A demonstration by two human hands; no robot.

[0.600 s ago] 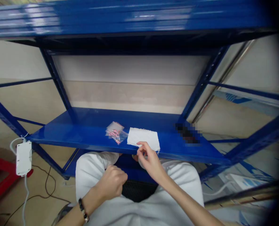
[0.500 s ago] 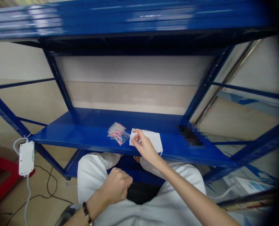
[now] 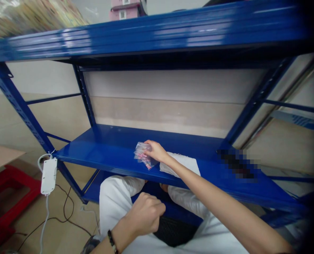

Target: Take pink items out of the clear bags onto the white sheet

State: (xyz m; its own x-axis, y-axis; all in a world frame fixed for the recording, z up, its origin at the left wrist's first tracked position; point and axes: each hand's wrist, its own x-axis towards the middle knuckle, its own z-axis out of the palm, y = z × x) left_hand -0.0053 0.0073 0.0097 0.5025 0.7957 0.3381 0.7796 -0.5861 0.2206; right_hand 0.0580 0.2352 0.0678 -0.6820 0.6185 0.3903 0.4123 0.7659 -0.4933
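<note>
Head view, looking down and forward into a blue metal rack.

Right hand [image 3: 157,151] stretched out over the blue shelf [image 3: 104,151], fingers closed on a small clear bag [image 3: 143,158] with tiny pink bits inside. Bag at the middle of the shelf, near its front edge, pinched at its far right corner; cannot tell if lifted or only touched. Fingertip grip likely because the bag is thin and flat and hard to scoop up any other way. White cloth [image 3: 182,164] flat on the shelf just right of the bag, partly hidden under the right arm.

Left hand [image 3: 145,216] down low, near the body, curled into a loose fist above the lap. Cannot tell if anything is inside it. Dark bead bracelet [image 3: 111,240] on that wrist. White trousers [image 3: 114,197] below, knees tucked under the shelf, so probably sitting or squatting close to reach in easily.

Shelf smooth, shiny, blue, with a blurred dark patch far to the right. Another blue shelf [image 3: 157,31] above, like a roof. Pale wall behind the rack. On the left, a white power box [image 3: 48,171] hanging by the rack leg, its cord trailing on a tan floor, and a red stool [image 3: 5,197] beside it.
</note>
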